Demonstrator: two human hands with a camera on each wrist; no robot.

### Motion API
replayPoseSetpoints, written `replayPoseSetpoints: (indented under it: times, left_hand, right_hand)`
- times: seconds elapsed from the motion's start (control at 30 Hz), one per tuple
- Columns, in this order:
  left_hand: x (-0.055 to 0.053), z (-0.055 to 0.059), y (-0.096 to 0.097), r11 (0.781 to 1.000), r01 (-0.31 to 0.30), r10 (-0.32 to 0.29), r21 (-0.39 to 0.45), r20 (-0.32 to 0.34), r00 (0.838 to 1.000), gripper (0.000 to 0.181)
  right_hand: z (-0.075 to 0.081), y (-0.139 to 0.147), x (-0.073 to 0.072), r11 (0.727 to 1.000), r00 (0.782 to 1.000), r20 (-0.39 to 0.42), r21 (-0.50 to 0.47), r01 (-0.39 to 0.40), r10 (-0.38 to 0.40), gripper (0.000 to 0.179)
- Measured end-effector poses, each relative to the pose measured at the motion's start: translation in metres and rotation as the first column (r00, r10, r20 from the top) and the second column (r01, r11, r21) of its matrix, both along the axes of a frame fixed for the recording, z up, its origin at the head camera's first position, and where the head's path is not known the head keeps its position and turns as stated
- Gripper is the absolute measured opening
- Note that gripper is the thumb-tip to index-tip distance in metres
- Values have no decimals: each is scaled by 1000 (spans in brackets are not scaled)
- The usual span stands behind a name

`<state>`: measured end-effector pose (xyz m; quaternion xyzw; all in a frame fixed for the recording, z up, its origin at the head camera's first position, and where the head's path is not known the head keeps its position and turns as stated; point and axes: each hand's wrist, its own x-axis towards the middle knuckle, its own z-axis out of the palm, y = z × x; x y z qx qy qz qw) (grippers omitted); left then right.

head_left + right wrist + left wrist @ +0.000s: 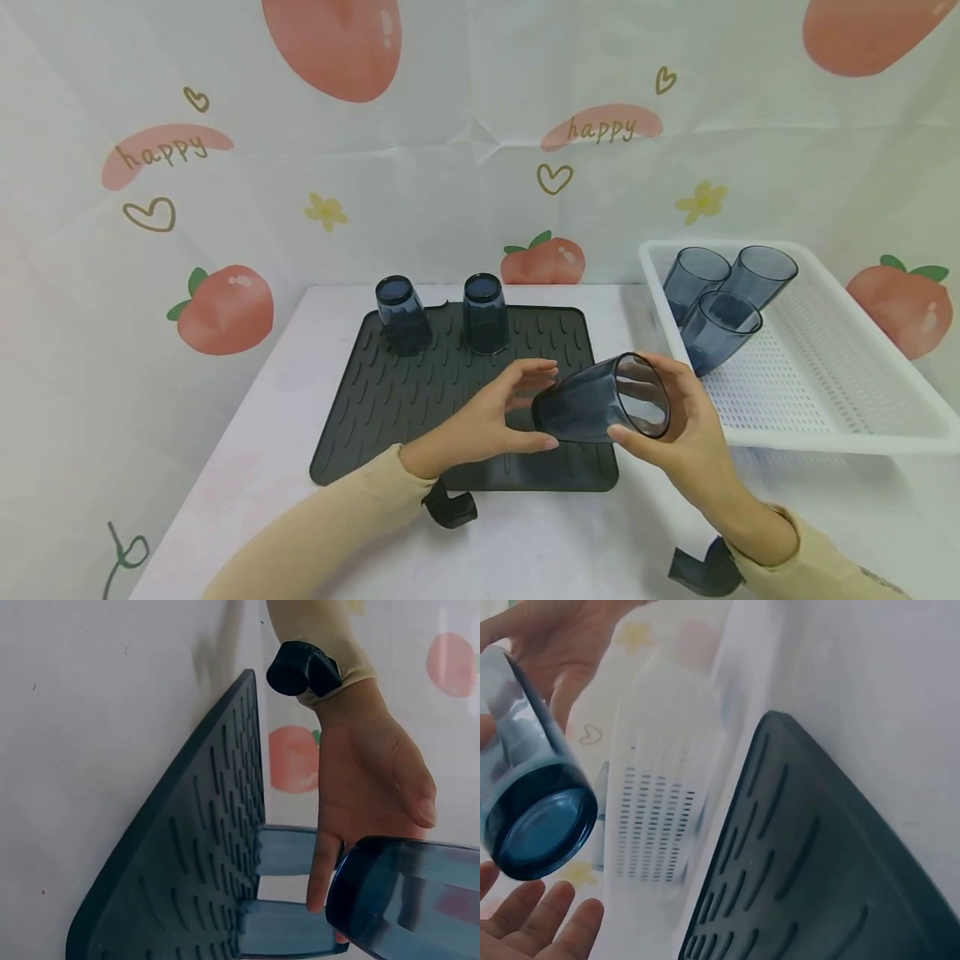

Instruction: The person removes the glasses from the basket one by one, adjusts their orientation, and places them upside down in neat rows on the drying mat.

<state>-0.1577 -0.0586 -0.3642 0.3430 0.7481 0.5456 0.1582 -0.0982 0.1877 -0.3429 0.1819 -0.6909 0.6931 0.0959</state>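
A blue-tinted drinking glass (577, 406) is held tilted above the black drying mat (382, 425), its mouth towards the right and its thick base towards the left. My right hand (693, 442) grips it near the mouth, thumb in front and fingers behind. By the base is my left hand (498, 417), fingers and thumb spread wide around it. In the left wrist view the left fingertips (577, 930) sit just below the base of the glass. Two like glasses, one at the left (405, 321) and one beside it (486, 321), stand upside down along the mat's back edge.
At the right stands a white perforated plastic basket (832, 440). Three blue glasses lean together in its left end: one at the back left (693, 279), one at the back right (761, 275) and one in front (716, 333). A printed cloth (420, 183) hangs behind the white table (525, 550).
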Motion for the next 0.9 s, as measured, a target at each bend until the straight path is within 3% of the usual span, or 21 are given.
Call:
replayPoseSetpoints:
  times: [0.2, 0.57, 0.9]
  left_hand:
    - [0, -1, 5, 1000, -17, 17, 3, -17, 1000, 78]
    - [-2, -2, 10, 988, 51, -53, 146, 10, 999, 78]
    - [0, -2, 13, 982, 61, -63, 177, 7, 998, 78]
  right_hand:
    - [0, -1, -1, 999, 1000, 9, 33, 18, -18, 79]
    - [1, -3, -1, 999, 1000, 4, 32, 10, -10, 78]
    - [-1, -5, -1, 1000, 1000, -16, -9, -18, 18, 77]
